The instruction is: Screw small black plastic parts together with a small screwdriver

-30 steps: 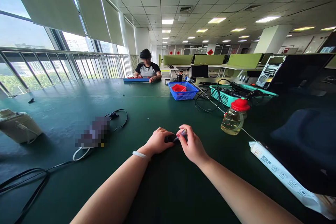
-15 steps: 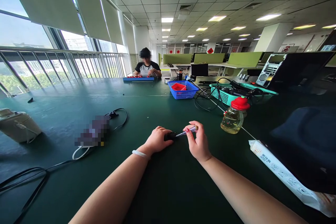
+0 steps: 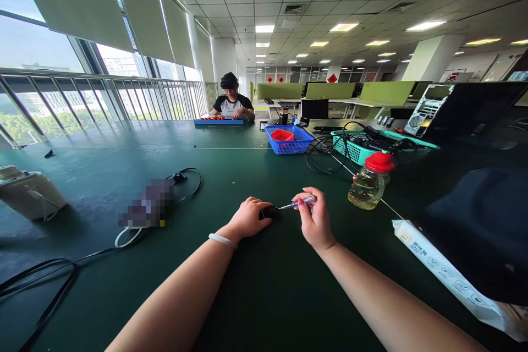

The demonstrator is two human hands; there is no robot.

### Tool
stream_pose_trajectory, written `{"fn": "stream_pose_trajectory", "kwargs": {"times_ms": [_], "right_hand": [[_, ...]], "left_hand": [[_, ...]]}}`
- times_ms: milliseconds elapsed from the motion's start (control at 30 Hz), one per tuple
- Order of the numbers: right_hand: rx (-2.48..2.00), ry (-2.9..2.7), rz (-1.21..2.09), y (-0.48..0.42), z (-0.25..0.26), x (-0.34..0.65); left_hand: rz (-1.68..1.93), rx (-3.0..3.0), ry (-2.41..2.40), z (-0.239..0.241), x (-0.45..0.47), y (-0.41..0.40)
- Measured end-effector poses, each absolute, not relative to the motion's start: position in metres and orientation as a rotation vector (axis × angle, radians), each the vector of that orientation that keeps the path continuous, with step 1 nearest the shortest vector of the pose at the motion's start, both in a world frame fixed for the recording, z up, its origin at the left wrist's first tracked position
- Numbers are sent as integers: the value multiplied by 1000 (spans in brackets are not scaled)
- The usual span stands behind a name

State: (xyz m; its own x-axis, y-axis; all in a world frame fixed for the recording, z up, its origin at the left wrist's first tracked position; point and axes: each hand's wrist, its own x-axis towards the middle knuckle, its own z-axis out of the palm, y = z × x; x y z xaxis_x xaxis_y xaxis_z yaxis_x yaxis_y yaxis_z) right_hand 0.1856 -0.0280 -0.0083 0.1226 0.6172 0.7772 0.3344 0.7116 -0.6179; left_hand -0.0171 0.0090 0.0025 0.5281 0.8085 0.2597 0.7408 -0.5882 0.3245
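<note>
My left hand (image 3: 248, 218) rests on the dark green table (image 3: 256, 297), fingers curled over a small black object (image 3: 270, 211) that is mostly hidden. My right hand (image 3: 315, 221) pinches the clear handle of a small screwdriver (image 3: 297, 204). The metal shaft of the screwdriver points left, with its tip at the black object. A white band circles my left wrist.
A bottle of yellowish liquid with a red cap (image 3: 369, 181) stands right of my hands. Behind it lie a blue basket (image 3: 287, 141), a teal basket (image 3: 359, 148) and tangled cables. A white packet (image 3: 445, 276) and a dark bag (image 3: 482, 220) sit right. A person (image 3: 231, 102) sits at the far end.
My right hand has drawn back to the right and lifted, so the screwdriver's shaft now shows between my two hands. My left hand has stayed in place.
</note>
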Motion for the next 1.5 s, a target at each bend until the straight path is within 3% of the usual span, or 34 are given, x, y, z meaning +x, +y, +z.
{"fn": "stream_pose_trajectory", "kwargs": {"times_ms": [767,1500], "right_hand": [[-810,-1298,618,-10,-7,202],[-951,-1171,721,4,-11,207]], "left_hand": [[561,2540,1221,3,-17,10],[594,2563,1153,1,-20,12]]}}
